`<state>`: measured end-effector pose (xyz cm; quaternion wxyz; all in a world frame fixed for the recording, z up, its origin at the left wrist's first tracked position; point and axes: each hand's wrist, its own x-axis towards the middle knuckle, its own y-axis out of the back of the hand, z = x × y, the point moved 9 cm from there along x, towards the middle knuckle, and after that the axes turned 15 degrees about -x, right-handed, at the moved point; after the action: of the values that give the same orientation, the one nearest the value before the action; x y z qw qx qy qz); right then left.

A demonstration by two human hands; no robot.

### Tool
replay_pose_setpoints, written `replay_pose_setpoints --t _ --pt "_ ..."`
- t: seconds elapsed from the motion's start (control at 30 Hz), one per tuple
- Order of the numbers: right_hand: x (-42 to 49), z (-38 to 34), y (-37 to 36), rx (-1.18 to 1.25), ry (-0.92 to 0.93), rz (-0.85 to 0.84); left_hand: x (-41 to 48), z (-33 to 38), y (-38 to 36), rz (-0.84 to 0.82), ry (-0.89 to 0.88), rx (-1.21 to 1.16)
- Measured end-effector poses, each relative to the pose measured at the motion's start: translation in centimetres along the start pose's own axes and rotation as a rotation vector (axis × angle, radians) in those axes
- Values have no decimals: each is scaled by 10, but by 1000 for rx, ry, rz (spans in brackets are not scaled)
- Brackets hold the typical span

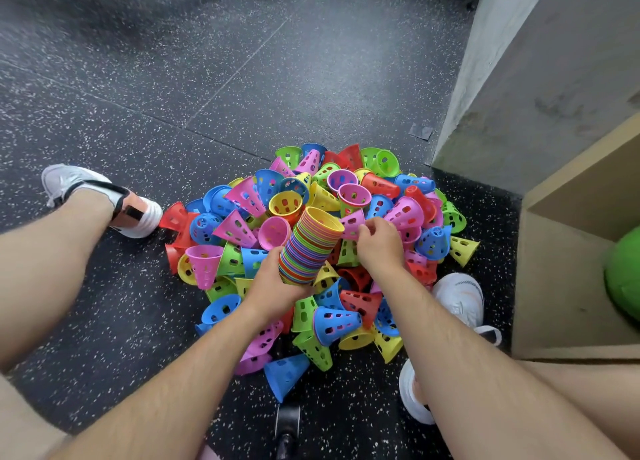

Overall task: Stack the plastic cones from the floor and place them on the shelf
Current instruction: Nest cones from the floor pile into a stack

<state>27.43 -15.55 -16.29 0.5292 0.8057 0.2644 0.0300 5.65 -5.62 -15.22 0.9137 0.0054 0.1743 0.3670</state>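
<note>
**Both hands busy over the cone pile, open floor lying beyond**

The left hand (pixel 273 286) is curling round the lower end of a tall stack of cones (pixel 310 248), holding it tilted with its yellow open rim pointing up and away. The right hand (pixel 379 248) is pinching a pink cone (pixel 351 222) between thumb and fingertips, just beside that rim and touching it or nearly so.

The loose cones (pixel 242 217) are lying in a heap under and around both hands, spreading left of the left hand, beyond the stack, and back toward the person's body. They are tipped every way, many overlapping.

The speckled dark floor (pixel 173 79) is stretching bare and wide beyond the heap and to the left of the left hand. A white shoe (pixel 104 200) is resting at the heap's left edge, touching a red cone, and another shoe (pixel 460 297) is sitting at its right edge, close to the right forearm.

To the right of the right hand, the wooden shelf (pixel 571 286) is standing near the heap, its front edge facing the pile and a green ball (pixel 623 276) sitting in its open compartment. A grey wall (pixel 519 79) is closing off the room beyond the shelf.
</note>
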Motion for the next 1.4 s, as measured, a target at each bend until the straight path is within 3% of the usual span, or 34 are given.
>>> replay_pose_setpoints --t 0.4,0.83,0.97,1.1,1.2,1.27,1.4 --pt "-18 -34 58 275 204 217 2 -6 7 -6 -17 8" --pt "-36 -55 106 382 300 523 5 4 8 -20 -89 -59" --pt "-37 -64 102 365 378 415 6 5 6 -27 -84 -55" --pt "-43 -87 63 237 504 34 11 3 3 -27 -73 -38" --pt "-45 -84 45 352 420 -131 15 -6 3 -7 -31 -49" --pt "-34 -74 43 400 330 -92 16 -10 4 7 -7 -64" --pt "1 -57 42 30 326 112 19 -9 1 -28 -9 -51"
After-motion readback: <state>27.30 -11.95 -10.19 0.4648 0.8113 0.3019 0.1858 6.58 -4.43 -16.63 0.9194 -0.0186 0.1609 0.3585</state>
